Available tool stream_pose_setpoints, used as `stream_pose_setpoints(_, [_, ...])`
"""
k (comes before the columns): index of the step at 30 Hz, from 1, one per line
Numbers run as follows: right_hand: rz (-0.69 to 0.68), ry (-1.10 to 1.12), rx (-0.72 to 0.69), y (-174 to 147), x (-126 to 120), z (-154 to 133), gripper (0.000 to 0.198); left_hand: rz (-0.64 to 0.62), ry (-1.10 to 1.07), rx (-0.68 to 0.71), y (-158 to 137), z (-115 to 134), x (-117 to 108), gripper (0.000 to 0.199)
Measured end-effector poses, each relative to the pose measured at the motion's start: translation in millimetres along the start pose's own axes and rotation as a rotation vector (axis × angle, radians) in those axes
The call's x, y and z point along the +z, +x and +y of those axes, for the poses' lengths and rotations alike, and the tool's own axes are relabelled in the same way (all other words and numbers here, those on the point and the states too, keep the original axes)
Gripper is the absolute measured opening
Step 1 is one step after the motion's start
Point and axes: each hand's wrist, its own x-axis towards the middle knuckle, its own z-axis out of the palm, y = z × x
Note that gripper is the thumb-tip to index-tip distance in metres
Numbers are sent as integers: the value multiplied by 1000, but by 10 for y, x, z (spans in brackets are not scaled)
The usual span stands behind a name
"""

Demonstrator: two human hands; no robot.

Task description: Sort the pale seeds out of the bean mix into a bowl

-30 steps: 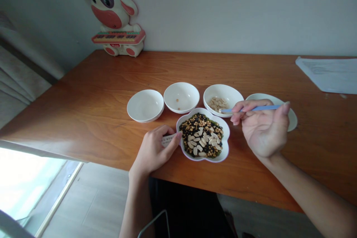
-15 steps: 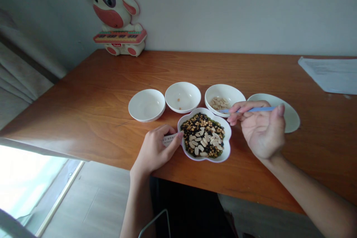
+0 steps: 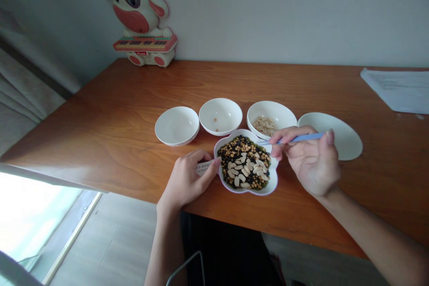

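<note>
Over the scalloped bowl (image 3: 273,178) of pebbly beans (image 3: 233,153), slim blue tool (image 3: 304,137).

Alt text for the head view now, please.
Right hand holds a slim light-blue utensil, its tip over a white flower-shaped bowl of mixed beans and pale seeds; left hand pinches a printed strip at the bowl's left side. Behind, three round white bowls and a white dish stand on a wooden table.

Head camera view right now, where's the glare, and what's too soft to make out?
In the head view, the bright patch at lower left is blown out to white; the same head view shows a pale sheen on the tabletop's left side; also in the head view, the print on the paper is unreadable, and the blue tool's tip is indistinct.
</note>
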Motion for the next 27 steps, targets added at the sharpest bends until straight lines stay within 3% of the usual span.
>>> stream_pose_setpoints(15, [-80,-187,135,-46,-54,13,59,-6,-18,1,13,-4,7,36])
stream_pose_setpoints(27, [-202,-315,73,-100,-142,85,60,-5,-18,-3,-4,-10,6,36])
